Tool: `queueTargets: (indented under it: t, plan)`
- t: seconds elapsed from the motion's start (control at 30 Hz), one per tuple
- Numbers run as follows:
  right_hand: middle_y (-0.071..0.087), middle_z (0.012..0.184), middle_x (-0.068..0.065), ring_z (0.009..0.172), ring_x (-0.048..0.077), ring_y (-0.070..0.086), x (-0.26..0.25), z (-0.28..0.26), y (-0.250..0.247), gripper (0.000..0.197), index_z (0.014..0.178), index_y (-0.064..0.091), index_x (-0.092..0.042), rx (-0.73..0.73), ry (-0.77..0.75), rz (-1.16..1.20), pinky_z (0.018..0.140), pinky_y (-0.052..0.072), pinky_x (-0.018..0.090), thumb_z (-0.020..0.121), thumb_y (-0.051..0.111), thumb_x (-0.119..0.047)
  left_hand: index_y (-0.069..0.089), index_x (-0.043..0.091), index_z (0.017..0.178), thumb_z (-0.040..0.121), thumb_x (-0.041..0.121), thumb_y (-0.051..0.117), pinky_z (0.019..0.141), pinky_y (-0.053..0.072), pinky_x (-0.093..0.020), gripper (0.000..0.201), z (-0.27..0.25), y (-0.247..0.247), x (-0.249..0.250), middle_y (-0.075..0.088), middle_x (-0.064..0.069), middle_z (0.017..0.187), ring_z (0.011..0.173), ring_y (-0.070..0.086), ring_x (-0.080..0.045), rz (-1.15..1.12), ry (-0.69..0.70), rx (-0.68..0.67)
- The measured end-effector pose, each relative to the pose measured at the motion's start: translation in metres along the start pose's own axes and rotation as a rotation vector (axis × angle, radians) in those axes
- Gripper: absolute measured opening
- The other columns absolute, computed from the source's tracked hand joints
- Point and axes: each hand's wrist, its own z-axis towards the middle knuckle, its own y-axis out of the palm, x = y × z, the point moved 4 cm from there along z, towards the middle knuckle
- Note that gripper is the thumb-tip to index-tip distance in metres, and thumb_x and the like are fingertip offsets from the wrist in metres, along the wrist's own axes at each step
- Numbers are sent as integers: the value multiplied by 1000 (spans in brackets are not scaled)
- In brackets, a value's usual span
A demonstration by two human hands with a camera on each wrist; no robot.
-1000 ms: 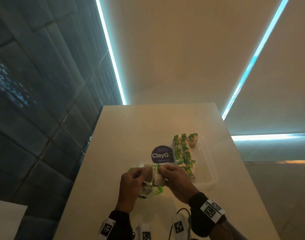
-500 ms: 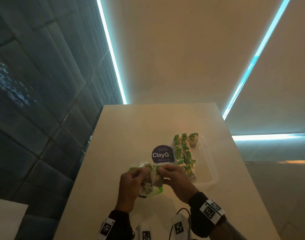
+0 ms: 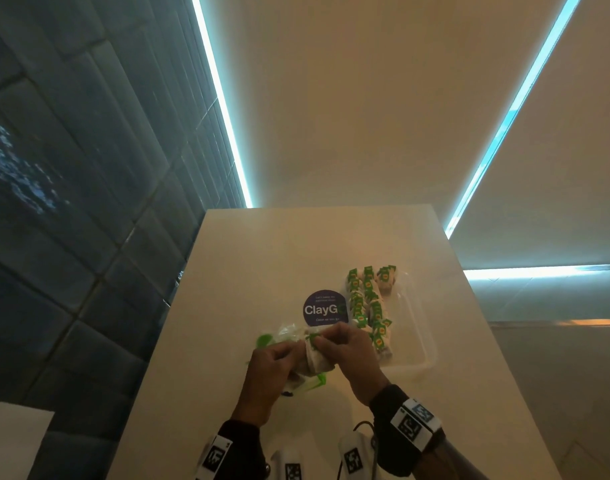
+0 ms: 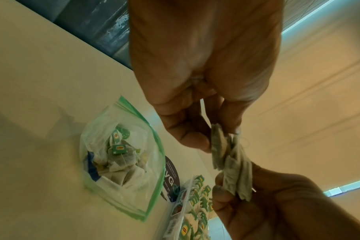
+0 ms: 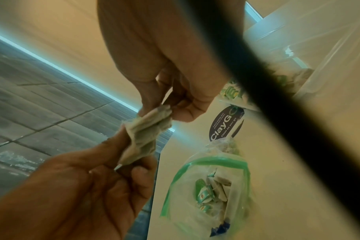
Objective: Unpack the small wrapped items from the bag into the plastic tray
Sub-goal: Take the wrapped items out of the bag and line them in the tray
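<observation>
Your left hand point(image 4: 206, 84) and right hand point(image 4: 277, 203) both pinch one small clump of pale, crumpled tea bags point(image 4: 230, 164), lifted above the cream table point(image 3: 262, 258), probably so you can tease the tangled bags apart before placing them. Below your hands lies the clear zip bag with the green seal point(image 4: 121, 159), mouth open, more bags inside and easy to reach. The clear plastic tray point(image 3: 414, 320), at two o'clock from your hands, already holds rows of green-tagged tea bags point(image 3: 369, 299).
</observation>
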Motion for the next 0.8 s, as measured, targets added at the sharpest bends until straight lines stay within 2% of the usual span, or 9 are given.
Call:
queueTargets:
  t: [0.07, 0.13, 0.2, 0.3, 0.43, 0.5, 0.6, 0.7, 0.8]
  plan:
    - [70, 88, 8, 79, 13, 69, 0, 0, 0, 3, 86, 66, -5, 56, -36, -57, 68, 57, 25, 85, 69, -5, 78, 22, 88, 92, 32, 64, 75, 59, -47, 18, 0, 3, 0, 76, -7, 86, 82, 73, -28, -2, -23, -23]
    - [71, 87, 7, 79, 12, 69, 0, -1, 0, 4, 85, 67, -7, 82, -64, -72, 66, 56, 23, 84, 70, -6, 76, 18, 95, 89, 27, 67, 76, 61, -43, 14, -1, 6, 2, 77, -7, 91, 82, 74, -24, 13, -9, -42]
    - [71, 90, 6, 80, 13, 69, 2, -2, 1, 7, 90, 68, -7, 76, -62, -57, 65, 55, 22, 84, 71, -8, 76, 15, 98, 87, 26, 70, 75, 61, -47, 17, 0, 6, 1, 77, -5, 91, 80, 74, -24, 17, -4, -17]
    - [71, 95, 11, 75, 15, 66, 6, -1, 1, 18, 103, 70, -5, -7, -18, 43, 61, 51, 24, 87, 70, -13, 76, 18, 98, 85, 30, 73, 73, 60, -53, 18, 4, 2, -3, 77, -3, 88, 78, 75, -23, 12, -25, 36]
    - [69, 100, 21, 79, 23, 63, 8, 0, -1, 26, 106, 72, 1, -109, 30, 184, 67, 52, 30, 88, 66, -18, 75, 16, 103, 85, 27, 73, 71, 60, -52, 21, 6, -1, -4, 76, -4, 91, 79, 74, -21, 29, -14, 62]
    - [69, 99, 20, 80, 25, 62, 9, -1, 2, 28, 104, 71, 5, -114, 52, 237, 67, 52, 32, 87, 67, -17, 76, 17, 102, 88, 24, 70, 72, 61, -49, 17, 7, 1, -2, 77, -3, 91, 81, 74, -20, 46, 9, 45]
    - [66, 95, 21, 77, 27, 58, 13, -2, 4, 32, 100, 71, 7, -90, 76, 252, 64, 49, 34, 82, 71, -20, 77, 20, 100, 90, 20, 67, 73, 62, -37, 14, 5, 4, 3, 77, -1, 91, 85, 73, -17, 67, 52, 21]
    - [66, 94, 21, 68, 21, 55, 13, -2, 0, 26, 102, 72, 3, -66, 85, 209, 57, 48, 28, 86, 70, -17, 77, 18, 100, 89, 18, 68, 63, 59, -25, 14, 3, 6, 6, 76, -2, 91, 80, 73, -12, 48, 79, 43]
    - [66, 102, 23, 75, 23, 56, 11, -2, -4, 25, 107, 71, 2, -126, 112, 231, 65, 49, 30, 91, 65, -17, 76, 17, 99, 86, 15, 71, 63, 59, -23, 14, 4, 7, 7, 76, -1, 89, 78, 73, -11, 20, 106, 81]
